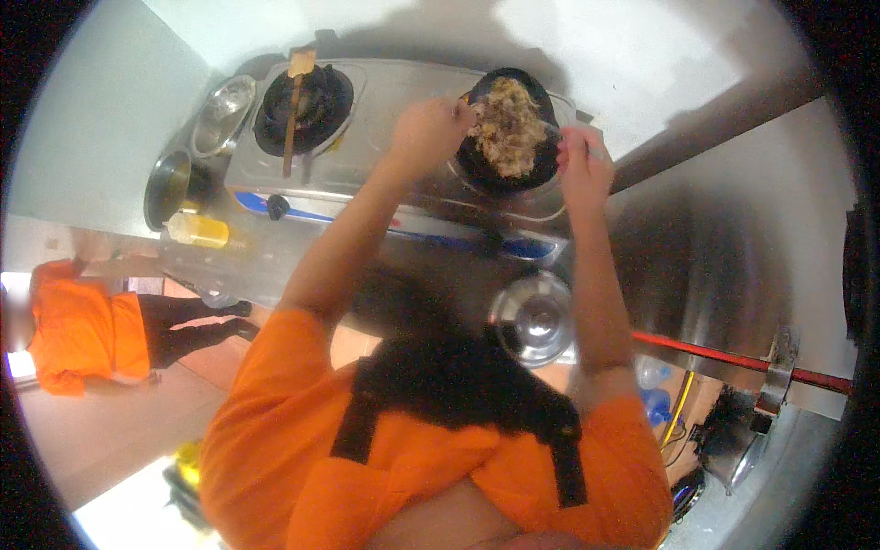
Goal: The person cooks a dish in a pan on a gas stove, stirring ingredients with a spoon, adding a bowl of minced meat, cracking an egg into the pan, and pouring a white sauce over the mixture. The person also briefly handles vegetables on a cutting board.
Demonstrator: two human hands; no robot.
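A black oval pan or sizzling plate (474,168) sits over the right burner of a two-burner gas stove (392,89). Shredded, browned food (507,127) is heaped in it. At the pan's left edge is my left hand (430,134), its fingers curled together; whether they pinch a small utensil is blurred. My right hand (586,165) is at the right edge, closed on what looks like a thin metal utensil (548,126) pointing into the food. The left burner bears a dark pan (269,113), with a wooden-handled spatula (292,117) lying across it.
Left of the stove stand an oval metal dish (223,115), a dark bowl (168,189) and a squeeze bottle of yellow liquid (198,229). Below the stove is a steel bowl (533,320). A person in orange (89,330) stands at far left. A red bar (701,350) runs at right.
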